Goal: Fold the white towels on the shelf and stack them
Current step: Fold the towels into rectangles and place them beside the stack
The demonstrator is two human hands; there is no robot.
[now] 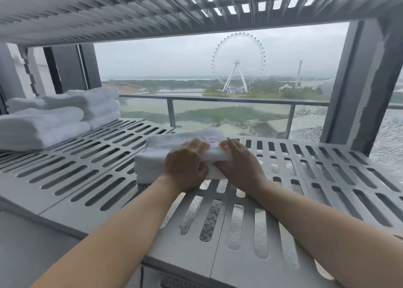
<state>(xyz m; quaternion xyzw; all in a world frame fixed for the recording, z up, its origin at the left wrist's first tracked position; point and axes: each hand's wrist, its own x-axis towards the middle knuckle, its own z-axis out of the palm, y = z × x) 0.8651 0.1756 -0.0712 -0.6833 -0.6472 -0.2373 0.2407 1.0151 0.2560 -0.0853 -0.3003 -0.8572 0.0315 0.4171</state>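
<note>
— That big grey slotted shelf, what's lying on it?

— At ten o'clock from the person, towards the back, there's a stack of folded white towels, in two piles close together, the rear one a bit higher. Dead ahead at twelve o'clock lies one more folded towel, flat on the shelf and well apart from the stack.

— Who's got hold of it?

— Both hands, bunched at its near right end. The left hand is curled over the near edge, knuckles up. The right hand clasps the right end, fingers wrapped over the top. The two hands almost touch.

— Will it carry over in one piece?

— I'd reckon it's light and thoroughly soft. It's terry cloth with plenty of grip, and there's nothing to break. The trouble is it's floppy. Lifted by that one end, the far left layers would likely sag and the fold would open. Better, I'd say, to spread the hands to three and nine o'clock on the bundle, thumbs on top and fingers slid beneath, clamping all the layers together. The shelf's openings might catch a dragged edge, so lift it rather than slide it.
</note>
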